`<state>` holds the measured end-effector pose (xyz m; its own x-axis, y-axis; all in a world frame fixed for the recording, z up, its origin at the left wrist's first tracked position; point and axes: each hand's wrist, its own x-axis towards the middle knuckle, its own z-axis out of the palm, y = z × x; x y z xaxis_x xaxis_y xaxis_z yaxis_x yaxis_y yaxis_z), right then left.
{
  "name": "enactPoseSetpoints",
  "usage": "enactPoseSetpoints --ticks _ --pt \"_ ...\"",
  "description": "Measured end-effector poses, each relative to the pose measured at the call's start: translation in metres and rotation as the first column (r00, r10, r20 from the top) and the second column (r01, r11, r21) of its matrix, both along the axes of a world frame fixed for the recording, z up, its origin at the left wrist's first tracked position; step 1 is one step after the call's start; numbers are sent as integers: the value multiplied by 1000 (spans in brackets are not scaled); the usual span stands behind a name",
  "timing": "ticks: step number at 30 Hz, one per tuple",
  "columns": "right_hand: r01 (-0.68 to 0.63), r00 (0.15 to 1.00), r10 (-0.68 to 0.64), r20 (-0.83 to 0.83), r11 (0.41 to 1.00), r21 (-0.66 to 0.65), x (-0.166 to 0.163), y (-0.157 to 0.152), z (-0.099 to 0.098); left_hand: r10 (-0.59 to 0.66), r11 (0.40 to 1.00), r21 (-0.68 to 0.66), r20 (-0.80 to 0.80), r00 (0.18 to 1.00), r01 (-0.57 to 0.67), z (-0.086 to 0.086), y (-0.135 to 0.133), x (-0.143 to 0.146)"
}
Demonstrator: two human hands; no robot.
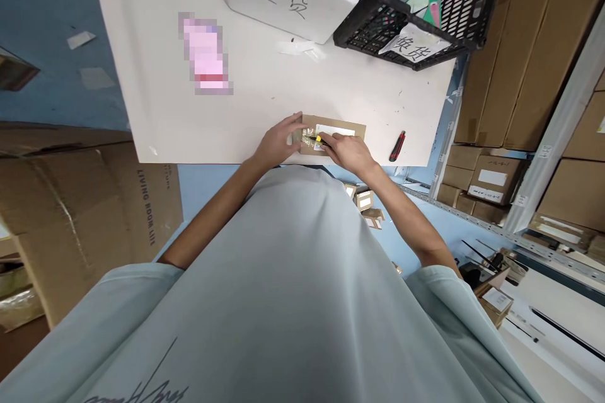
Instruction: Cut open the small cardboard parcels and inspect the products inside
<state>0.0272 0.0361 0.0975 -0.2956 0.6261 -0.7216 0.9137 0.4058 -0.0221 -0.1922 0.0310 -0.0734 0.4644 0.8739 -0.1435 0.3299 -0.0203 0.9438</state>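
A small cardboard box [358, 128] with white labels and clear tape lies near the front edge of the white table [255, 119]. My left hand [278, 140] grips its left end, fingers along the far side and thumb nearer to me. In my right hand [348, 152] is a yellow-and-black utility knife [319, 138], held over the box with its tip toward the taped left part. Most of its handle is hidden by the fingers; whether the blade touches the tape I cannot tell. A red-and-black utility knife [397, 146] lies on the table to the right.
A white foam box [288, 6] and a black plastic crate [373, 31] stand at the back. A pink blurred item [207, 53] lies at the left. Large cartons [104, 214] stand left of the table, and shelves with boxes [496, 176] at the right.
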Motion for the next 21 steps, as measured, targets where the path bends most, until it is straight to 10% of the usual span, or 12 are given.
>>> enactPoseSetpoints --ticks 21 --pt "-158 987 159 36 987 -7 -11 28 -10 143 980 -147 59 988 -133 13 15 7"
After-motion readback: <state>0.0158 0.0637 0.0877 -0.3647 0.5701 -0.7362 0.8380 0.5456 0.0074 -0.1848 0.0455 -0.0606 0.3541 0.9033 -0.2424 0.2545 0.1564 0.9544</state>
